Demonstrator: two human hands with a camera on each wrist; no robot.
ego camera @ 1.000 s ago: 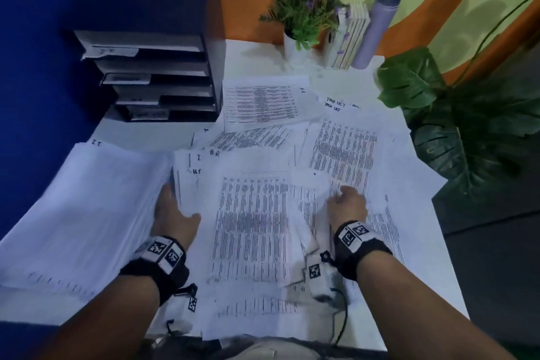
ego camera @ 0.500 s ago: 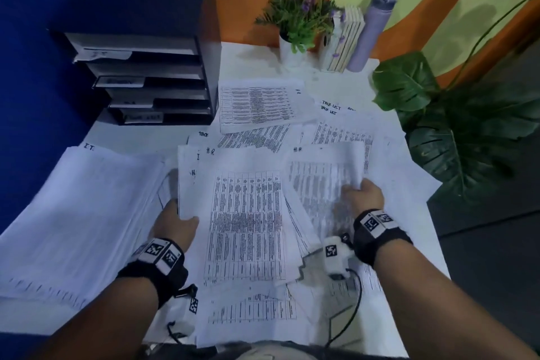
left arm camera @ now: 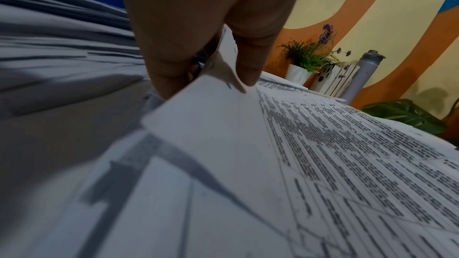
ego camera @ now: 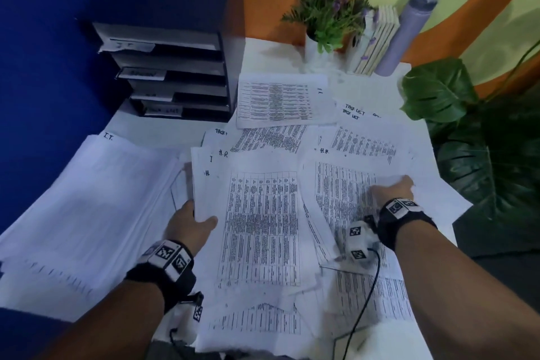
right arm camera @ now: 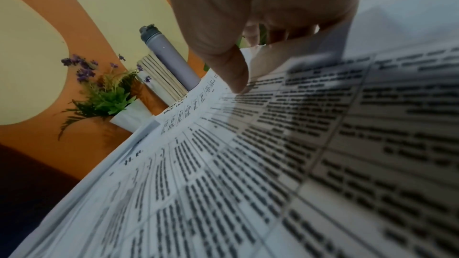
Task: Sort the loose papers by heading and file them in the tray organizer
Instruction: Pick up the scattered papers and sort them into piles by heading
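Loose printed papers [ego camera: 260, 228] headed "H.R" and "Task List" lie spread over the white table [ego camera: 271, 52]. My left hand [ego camera: 190, 219] pinches the left edge of a bundle of H.R sheets [left arm camera: 223, 125], thumb on top. My right hand [ego camera: 394, 190] grips the right side of another H.R sheet [ego camera: 342, 193], its thumb [right arm camera: 233, 70] pressed on the print and fingers under the edge. A thick stack marked "I.T." [ego camera: 87, 207] lies at the left. The black tray organizer [ego camera: 175, 73] with labelled shelves stands at the back left.
A potted purple-flowered plant [ego camera: 330, 17], a few books [ego camera: 377, 41] and a grey bottle [ego camera: 409, 26] stand along the back wall. A large-leaved plant [ego camera: 482, 149] hangs past the table's right edge. A cable [ego camera: 362, 310] trails from my right wrist over the papers.
Both hands went from lying flat on the papers to gripping sheets. The right hand moved right and outward with its sheet; the left took the bundle's left edge.
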